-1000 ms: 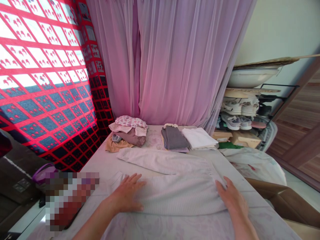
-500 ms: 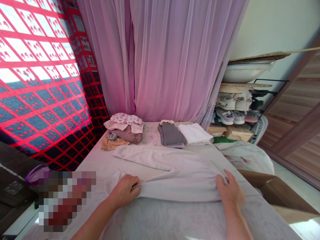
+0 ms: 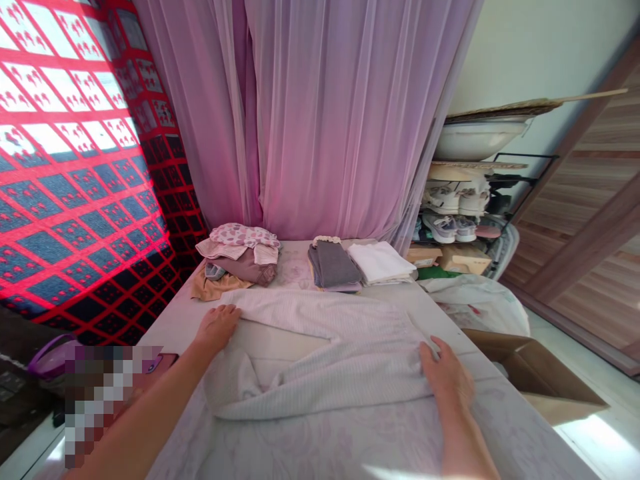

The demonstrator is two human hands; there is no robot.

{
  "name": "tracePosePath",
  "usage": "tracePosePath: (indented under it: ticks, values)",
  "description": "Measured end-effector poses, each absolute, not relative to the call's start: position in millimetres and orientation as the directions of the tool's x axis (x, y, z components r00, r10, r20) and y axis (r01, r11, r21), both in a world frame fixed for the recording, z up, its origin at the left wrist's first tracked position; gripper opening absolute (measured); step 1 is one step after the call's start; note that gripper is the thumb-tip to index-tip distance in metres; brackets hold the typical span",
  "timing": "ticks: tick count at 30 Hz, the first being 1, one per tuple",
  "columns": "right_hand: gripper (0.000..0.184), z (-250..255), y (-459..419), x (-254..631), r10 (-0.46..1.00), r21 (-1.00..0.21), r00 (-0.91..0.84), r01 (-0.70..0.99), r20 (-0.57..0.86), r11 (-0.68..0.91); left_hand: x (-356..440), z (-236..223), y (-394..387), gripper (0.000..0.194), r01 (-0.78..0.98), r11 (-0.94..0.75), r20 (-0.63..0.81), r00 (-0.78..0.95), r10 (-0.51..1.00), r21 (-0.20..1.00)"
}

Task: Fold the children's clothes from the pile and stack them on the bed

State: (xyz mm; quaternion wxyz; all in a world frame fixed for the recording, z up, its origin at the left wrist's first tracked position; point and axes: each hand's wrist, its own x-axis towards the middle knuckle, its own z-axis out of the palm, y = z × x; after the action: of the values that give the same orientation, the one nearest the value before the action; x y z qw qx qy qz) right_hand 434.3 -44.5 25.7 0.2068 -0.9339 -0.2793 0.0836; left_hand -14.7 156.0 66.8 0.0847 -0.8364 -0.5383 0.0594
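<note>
Pale, finely striped trousers (image 3: 370,353) lie spread on the bed, legs towards the left and waist towards the right. My left hand (image 3: 219,327) is closed on cloth at the leg ends, its fingertips beside the far leg's cuff. Below it, the near leg bends round and up towards the hand. At the waist end, my right hand (image 3: 449,373) grips the waistband edge between thumb and fingers. The cloth under both palms is hidden.
Behind the trousers are a loose clothes heap (image 3: 240,257), folded dark grey clothing (image 3: 335,263) and a folded white stack (image 3: 380,262). An open cardboard box (image 3: 540,373) stands right of the bed (image 3: 320,440). A shoe rack (image 3: 520,179) is beyond. Purple curtains (image 3: 325,120) hang behind.
My left hand has moved away and left, from the near leg to the leg ends. The near leg now curves up towards the far one. My right hand stays at the waist.
</note>
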Motion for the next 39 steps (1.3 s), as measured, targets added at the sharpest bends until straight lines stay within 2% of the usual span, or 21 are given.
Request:
tracePosePath:
  ticks: [10,17,22,27,32,34,37,39]
  values:
    - [0.055,23.8,-40.7,432.4,0.601,-0.402,0.799,0.541,-0.031,-0.739,-35.9,72.4,184.5,0.040,0.854,-0.411,-0.061,0.414,0.908,-0.319]
    - [0.052,23.1,-23.4,423.8,0.684,-0.373,0.729,0.630,-0.019,-0.681,-76.1,78.5,166.1,0.032,0.845,-0.370,-0.119,0.352,0.928,-0.385]
    - [0.051,24.4,-13.8,416.2,0.735,-0.364,0.678,0.688,0.012,-0.628,-91.7,82.7,151.6,0.032,0.855,-0.351,-0.170,0.309,0.936,-0.382]
    - [0.051,27.6,-14.6,421.0,0.691,-0.353,0.723,0.648,0.004,-0.675,-80.0,88.4,152.6,0.033,0.889,-0.327,-0.173,0.284,0.943,-0.321]
    - [0.051,25.3,-17.9,428.0,0.681,-0.339,0.732,0.634,-0.029,-0.695,-51.7,88.5,152.6,0.048,0.908,-0.343,-0.150,0.315,0.937,-0.239]
    - [0.051,26.8,-12.4,434.0,0.689,-0.348,0.723,0.631,-0.061,-0.693,-32.1,83.4,148.9,0.048,0.911,-0.376,-0.130,0.357,0.925,-0.170]
    - [0.051,35.8,10.1,445.8,0.722,-0.363,0.680,0.646,-0.127,-0.672,7.5,69.7,138.6,0.038,0.875,-0.484,-0.071,0.484,0.872,0.023]
    - [0.051,44.1,32.6,451.8,0.763,-0.349,0.622,0.685,-0.177,-0.639,37.0,57.4,129.2,0.038,0.825,-0.556,-0.047,0.563,0.825,0.105]
